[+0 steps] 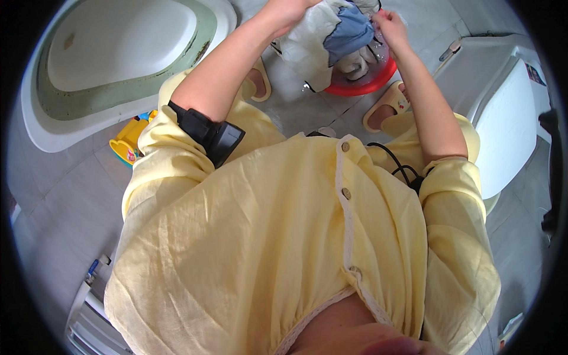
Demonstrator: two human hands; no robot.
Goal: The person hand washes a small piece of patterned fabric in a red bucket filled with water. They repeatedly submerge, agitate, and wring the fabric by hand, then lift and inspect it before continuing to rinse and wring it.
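A wet white garment (306, 49) with dark trim and a blue-grey section (353, 33) hangs over a red basin (368, 88), partly outside its left rim. Sudsy water and more pale cloth (355, 64) show inside the basin. My left hand (290, 11) grips the white cloth at the top edge of the picture, its fingertips partly cut off. At the basin's right side, my right hand (391, 29) has its fingers closed on the garment's edge near the blue-grey section.
A white bathtub (120, 40) stands at the left, with a yellow plastic toy (128, 137) beside it. A white fixture (506, 124) stands at the right, with a small brush-like tool (450, 50) on its edge. My slippered feet flank the basin on grey tiles (301, 111).
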